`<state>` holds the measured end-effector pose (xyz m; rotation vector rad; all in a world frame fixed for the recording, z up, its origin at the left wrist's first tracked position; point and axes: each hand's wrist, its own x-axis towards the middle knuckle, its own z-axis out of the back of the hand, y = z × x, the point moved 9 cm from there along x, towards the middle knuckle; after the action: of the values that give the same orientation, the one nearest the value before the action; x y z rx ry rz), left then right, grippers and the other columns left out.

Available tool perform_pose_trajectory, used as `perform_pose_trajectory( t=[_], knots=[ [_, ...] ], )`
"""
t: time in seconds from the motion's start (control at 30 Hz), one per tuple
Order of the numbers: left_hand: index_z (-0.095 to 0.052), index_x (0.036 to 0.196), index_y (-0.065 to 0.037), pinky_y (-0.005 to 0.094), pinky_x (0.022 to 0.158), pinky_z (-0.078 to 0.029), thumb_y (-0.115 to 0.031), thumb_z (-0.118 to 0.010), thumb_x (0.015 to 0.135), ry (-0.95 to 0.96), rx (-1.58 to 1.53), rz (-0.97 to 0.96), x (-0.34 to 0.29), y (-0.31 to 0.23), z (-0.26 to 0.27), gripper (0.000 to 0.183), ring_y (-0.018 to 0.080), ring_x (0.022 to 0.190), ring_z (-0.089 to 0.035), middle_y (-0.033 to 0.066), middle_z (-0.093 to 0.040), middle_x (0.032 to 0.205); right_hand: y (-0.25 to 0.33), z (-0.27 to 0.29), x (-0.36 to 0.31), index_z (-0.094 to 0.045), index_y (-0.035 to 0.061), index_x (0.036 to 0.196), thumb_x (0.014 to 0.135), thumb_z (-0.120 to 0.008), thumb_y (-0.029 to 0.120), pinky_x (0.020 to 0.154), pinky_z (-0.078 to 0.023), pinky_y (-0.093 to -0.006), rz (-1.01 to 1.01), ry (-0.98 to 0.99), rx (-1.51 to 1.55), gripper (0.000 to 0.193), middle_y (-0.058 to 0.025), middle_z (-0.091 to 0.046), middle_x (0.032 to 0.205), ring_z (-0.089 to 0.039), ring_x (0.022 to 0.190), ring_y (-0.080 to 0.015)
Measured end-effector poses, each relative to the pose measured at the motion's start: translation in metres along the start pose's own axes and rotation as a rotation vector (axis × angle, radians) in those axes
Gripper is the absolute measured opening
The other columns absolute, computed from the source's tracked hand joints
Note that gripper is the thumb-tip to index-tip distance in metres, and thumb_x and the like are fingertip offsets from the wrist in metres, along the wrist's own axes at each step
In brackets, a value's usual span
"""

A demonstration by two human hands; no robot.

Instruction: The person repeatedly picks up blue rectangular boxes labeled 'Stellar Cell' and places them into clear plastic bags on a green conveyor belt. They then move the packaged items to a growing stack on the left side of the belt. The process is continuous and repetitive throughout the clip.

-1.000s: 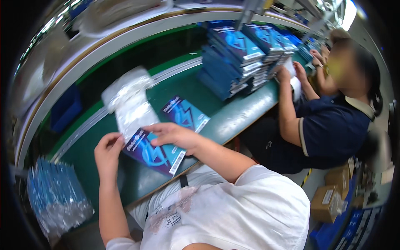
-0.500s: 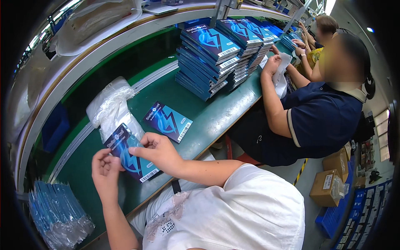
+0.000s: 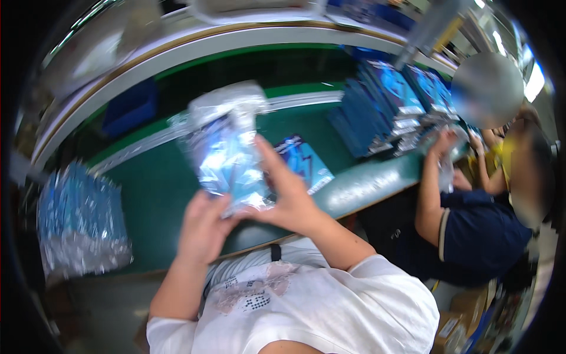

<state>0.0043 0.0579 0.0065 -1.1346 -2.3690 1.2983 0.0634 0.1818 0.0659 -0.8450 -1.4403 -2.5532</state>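
- So the left hand (image 3: 203,227) has its fingers closed in on the near left corner of a flat blue box (image 3: 219,154), which looks to be inside a shiny clear sleeve (image 3: 240,194). Motion blur, so I can't tell where each fingertip sits.
- Right hand (image 3: 292,194) is holding it too: one digit runs up the right edge, the others bend in around the near end. My guess is that the two-sided hold keeps the slippery plastic from sliding about.
- Just beyond the fingertips there's a whitish pile of plastic bags (image 3: 234,97), probably put there for an easy reach.
- A second blue box (image 3: 312,168) lies flat just beside the right fingers, partly behind them. Handy spot, I reckon.
- Well left of the left fingers, a row of wrapped blue packs (image 3: 79,215) leans together, maybe to save space.
- Farther right of the right fingers are tall box stacks (image 3: 386,103).
- Surface under it all is a smooth green bench (image 3: 156,200), glossy along the near edge.
- Room: pale shelf edge (image 3: 177,48) and blue bin (image 3: 131,109) past the fingers; a co-worker in navy (image 3: 486,230) off to the right handles clear plastic.
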Motion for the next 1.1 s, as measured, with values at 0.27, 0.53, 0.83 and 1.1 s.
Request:
perform_pose_trajectory(
  t=[0.27, 0.53, 0.83, 1.1],
  knots=[
    [-0.046, 0.124, -0.001, 0.0377, 0.092, -0.047, -0.04, -0.051, 0.095, 0.196, 0.004, 0.234, -0.015, 0.027, -0.015, 0.049, 0.0232, 0.107, -0.056, 0.0121, -0.053, 0.118, 0.043, 0.025, -0.018, -0.06, -0.0017, 0.085, 0.074, -0.049, -0.013, 0.06, -0.045, -0.0322, 0.307, -0.293, 0.034, 0.019, -0.014, -0.059, 0.081, -0.056, 0.07, -0.0238],
    [-0.044, 0.131, 0.001, 0.0269, 0.082, -0.047, -0.001, -0.058, 0.08, -0.19, 0.034, -0.271, -0.038, -0.055, 0.02, 0.053, 0.0137, 0.098, -0.058, 0.0071, -0.059, 0.111, 0.086, -0.057, -0.02, -0.062, -0.0029, 0.107, 0.071, -0.067, -0.001, 0.064, -0.05, -0.0321, 0.412, 0.333, 0.295, 0.037, -0.0158, -0.06, 0.089, -0.061, 0.073, -0.0256],
    [-0.057, 0.118, -0.002, 0.041, 0.104, -0.035, -0.007, -0.06, 0.079, -0.94, 1.689, -1.022, -0.15, -0.249, 0.074, 0.04, 0.0339, 0.116, -0.05, 0.0175, -0.055, 0.121, 0.032, -0.046, -0.018, -0.064, -0.0056, 0.1, 0.078, -0.062, -0.001, 0.066, -0.05, -0.0281, 0.128, 0.277, 0.202, 0.023, -0.0146, -0.064, 0.084, -0.063, 0.074, -0.0203],
    [-0.054, 0.126, -0.004, 0.0418, 0.109, -0.028, -0.026, -0.065, 0.085, -1.196, 2.003, -0.807, -0.147, -0.249, 0.108, 0.048, 0.0373, 0.135, -0.031, 0.0197, -0.045, 0.135, -0.014, 0.007, -0.006, -0.065, -0.0052, 0.092, 0.084, -0.059, 0.001, 0.066, -0.047, -0.0266, -0.087, -0.013, 0.096, 0.012, -0.0116, -0.064, 0.077, -0.061, 0.069, -0.0162]
  ],
)
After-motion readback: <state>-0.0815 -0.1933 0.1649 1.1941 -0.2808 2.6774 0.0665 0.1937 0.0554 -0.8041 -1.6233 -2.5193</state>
